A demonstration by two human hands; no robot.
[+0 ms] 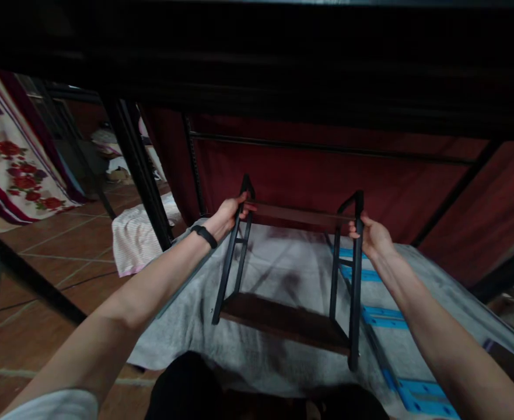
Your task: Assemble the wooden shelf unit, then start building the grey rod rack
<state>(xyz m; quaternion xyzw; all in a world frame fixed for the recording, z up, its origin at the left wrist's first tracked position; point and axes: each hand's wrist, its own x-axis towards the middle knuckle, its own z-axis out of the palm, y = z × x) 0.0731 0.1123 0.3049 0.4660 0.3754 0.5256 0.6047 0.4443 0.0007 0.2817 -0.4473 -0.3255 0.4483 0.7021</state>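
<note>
Small two-shelf rack, black metal frame, brown wood boards, at frame centre over grey blanket. Left hand clamped round left top post; right hand wrapped on right top post. Dark red curtain behind; tiled floor left.

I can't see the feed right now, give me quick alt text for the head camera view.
Both hands grip a small black metal rack with two dark wooden shelves: the left hand and the right hand each hold one side frame of the rack. It rests on a grey blanket beneath a dark bed frame.
</note>
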